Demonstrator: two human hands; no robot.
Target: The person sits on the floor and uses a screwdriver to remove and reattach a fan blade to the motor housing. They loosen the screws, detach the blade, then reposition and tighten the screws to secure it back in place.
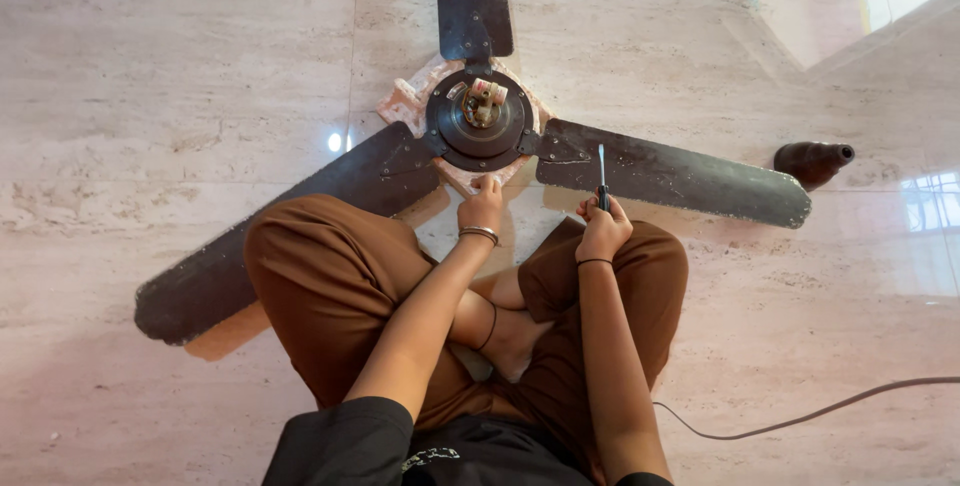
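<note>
Three dark, dusty metal blades spread from the round black motor hub of a ceiling fan point(480, 126) lying on the pale marble floor point(180, 76), just ahead of crossed legs in brown trousers. The left hand point(482, 208) presses fingertips on the hub's near rim. The right hand point(603, 229) is closed around a blue-handled screwdriver point(601, 178), upright over the right blade. A dark bell-shaped cover point(812, 160) lies beyond that blade's tip; a black cable point(820, 411) trails at right.

Right hand point(603, 229) gripping screwdriver point(601, 174)
</note>
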